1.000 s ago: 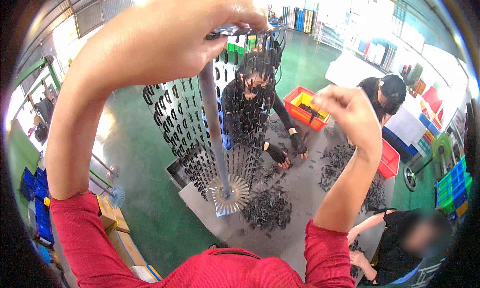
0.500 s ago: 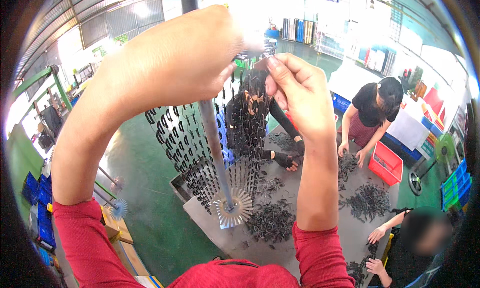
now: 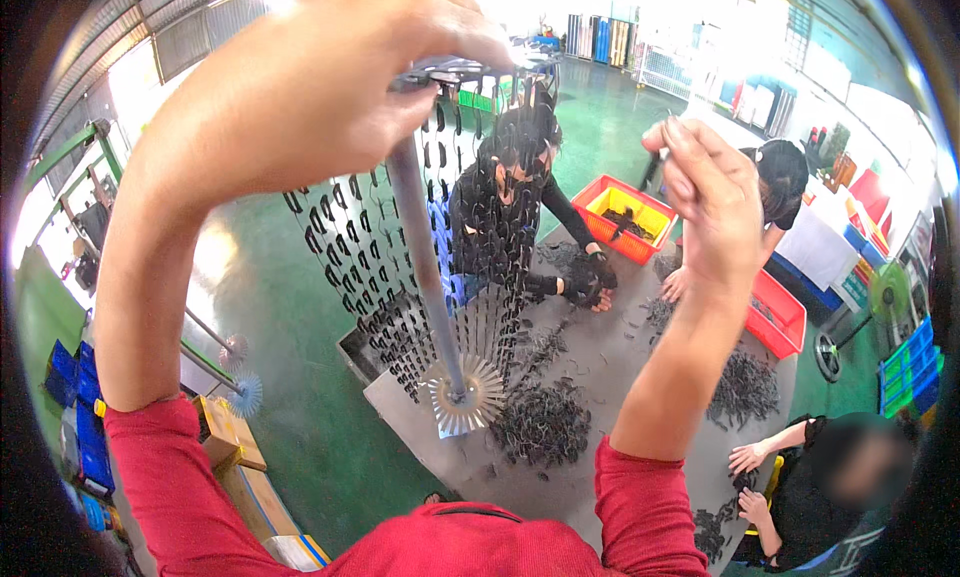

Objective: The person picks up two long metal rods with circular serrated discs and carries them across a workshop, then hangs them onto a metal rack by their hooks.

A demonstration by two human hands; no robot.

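A tall metal rack stands before me, its grey pole (image 3: 425, 262) rising from a slotted round base (image 3: 465, 395). Strings of small black curved pieces (image 3: 340, 242) hang around the pole in rows. At the top, my left hand (image 3: 390, 57) is closed on the edge of the rack's upper disc (image 3: 455, 73), thumb below and fingers over it. My right hand (image 3: 705, 182) is raised to the right, apart from the rack, with its fingers pinched together. Whatever is between those fingertips is too small or blurred to name.
Piles of black pieces (image 3: 540, 425) lie on the grey table (image 3: 610, 377). A red crate with a yellow inner bin (image 3: 628, 217) and another red crate (image 3: 780, 312) stand beyond. Several co-workers handle pieces around the table. A green fan (image 3: 888, 292) stands at right.
My right hand has moved away from the rack's top, out to the right. My left hand stays at the upper disc, slightly higher and further left. A co-worker across the table now gathers black pieces.
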